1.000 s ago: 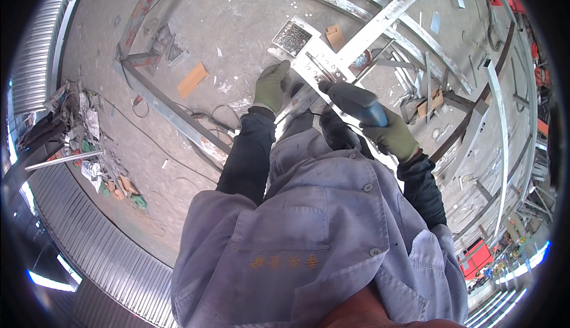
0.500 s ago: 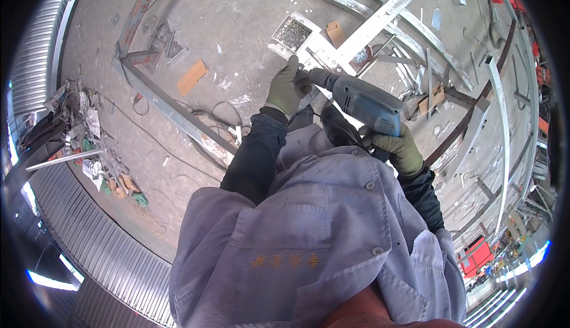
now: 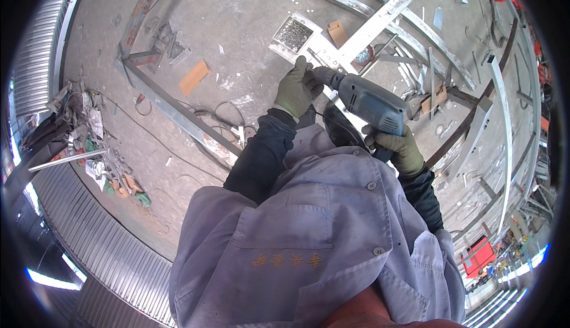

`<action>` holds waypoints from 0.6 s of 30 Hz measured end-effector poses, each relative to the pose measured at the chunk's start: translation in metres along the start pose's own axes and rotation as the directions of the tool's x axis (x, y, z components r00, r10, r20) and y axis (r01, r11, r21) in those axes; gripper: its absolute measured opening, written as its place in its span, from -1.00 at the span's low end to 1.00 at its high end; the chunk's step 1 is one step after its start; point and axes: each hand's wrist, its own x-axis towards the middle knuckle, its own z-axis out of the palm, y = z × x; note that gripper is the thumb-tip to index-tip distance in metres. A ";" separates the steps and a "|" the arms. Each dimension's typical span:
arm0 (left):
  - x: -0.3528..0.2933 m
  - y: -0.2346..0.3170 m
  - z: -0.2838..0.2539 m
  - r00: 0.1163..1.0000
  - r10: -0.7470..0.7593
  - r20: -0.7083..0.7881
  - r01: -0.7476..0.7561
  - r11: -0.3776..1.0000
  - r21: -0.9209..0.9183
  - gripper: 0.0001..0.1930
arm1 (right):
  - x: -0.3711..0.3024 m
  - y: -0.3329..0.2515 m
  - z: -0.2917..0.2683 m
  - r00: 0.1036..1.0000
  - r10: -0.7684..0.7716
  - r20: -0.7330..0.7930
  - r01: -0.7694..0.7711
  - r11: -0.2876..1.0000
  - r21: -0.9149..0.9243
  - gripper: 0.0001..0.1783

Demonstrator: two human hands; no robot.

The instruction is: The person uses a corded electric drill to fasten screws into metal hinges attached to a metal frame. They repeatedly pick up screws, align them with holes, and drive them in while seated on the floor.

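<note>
My right hand [image 3: 398, 148], in an olive glove, grips the handle of a blue-grey power drill [image 3: 372, 102]. The drill lies level, its chuck pointing left. Right at the chuck's front end, my gloved left hand [image 3: 294, 87] is closed with fingers and thumb pinched together. What those fingers hold is too small and too covered to make out. Just beyond the hands lies a pale metal bar with drilled holes [image 3: 326, 50]. A square tray of small metal fasteners [image 3: 293, 35] stands at its left end.
Long metal bars [image 3: 389, 13] cross the floor ahead. A brown cardboard piece [image 3: 195, 77] and a small carton [image 3: 337, 33] lie nearby. On the left are an angle-iron frame [image 3: 172, 108], cables [image 3: 217, 116] and a scrap heap [image 3: 89, 120]. A round container [image 3: 363, 56] stands beside the bars.
Both hands and the drill have shifted slightly to the right. My left hand stays pinched at the chuck's front, and my right hand keeps its grip.
</note>
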 end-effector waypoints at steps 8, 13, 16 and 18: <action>0.001 -0.002 0.004 1.000 0.014 0.006 -0.014 0.999 -0.050 -0.50 | 0.000 0.001 -0.003 1.000 -0.021 -0.012 0.020 0.997 -0.080 -0.58; 0.001 -0.003 0.008 1.000 0.010 -0.028 -0.012 0.997 -0.071 -0.48 | 0.002 0.004 -0.009 1.000 -0.013 -0.005 0.013 0.998 -0.060 -0.58; 0.004 -0.002 0.003 1.000 0.001 0.008 0.000 0.999 -0.042 -0.45 | 0.002 0.004 -0.010 1.000 0.002 0.000 -0.002 0.999 -0.034 -0.65; 0.008 0.000 -0.004 0.999 -0.016 0.031 0.017 1.000 -0.012 -0.43 | 0.002 0.004 -0.012 1.000 -0.009 -0.010 0.008 0.996 -0.093 -0.64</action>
